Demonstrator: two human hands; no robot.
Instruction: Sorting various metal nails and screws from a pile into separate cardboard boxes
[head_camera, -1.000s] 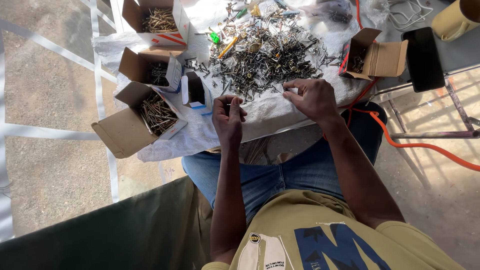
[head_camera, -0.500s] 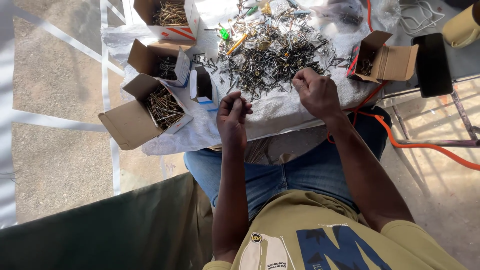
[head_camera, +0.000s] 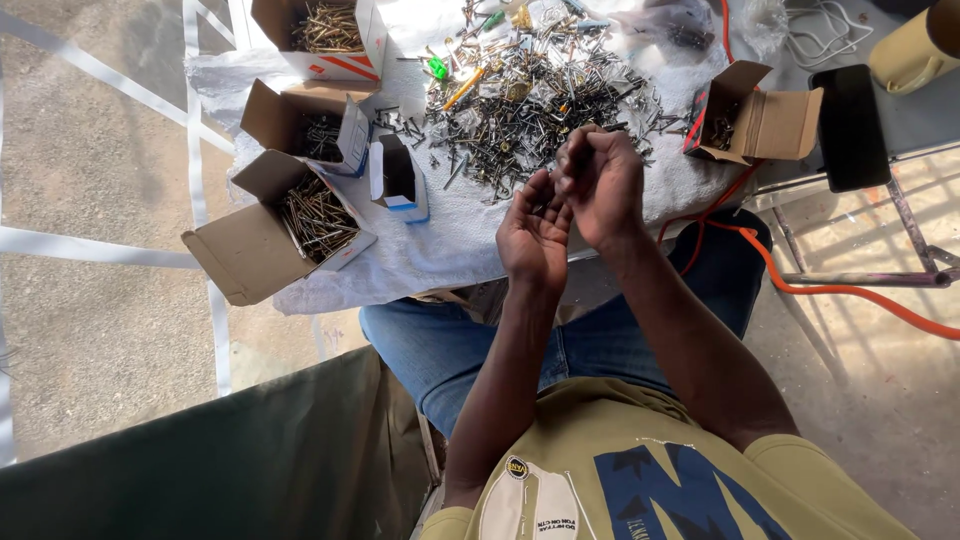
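Head view is showing both hands meeting above the near edge of the white cloth (head_camera: 450, 240). The left hand (head_camera: 532, 238) is lying palm-up, cupped open, apparently cradling small dark screws; the right hand (head_camera: 600, 180) is curling closed just above it, fingertips pinching something too small to tell. The mixed screw pile (head_camera: 530, 95) is lying at twelve o'clock, the open cardboard boxes (head_camera: 300, 215) at nine to ten o'clock. Judging by this, sorting is underway; the next move is calling for a careful pinch.
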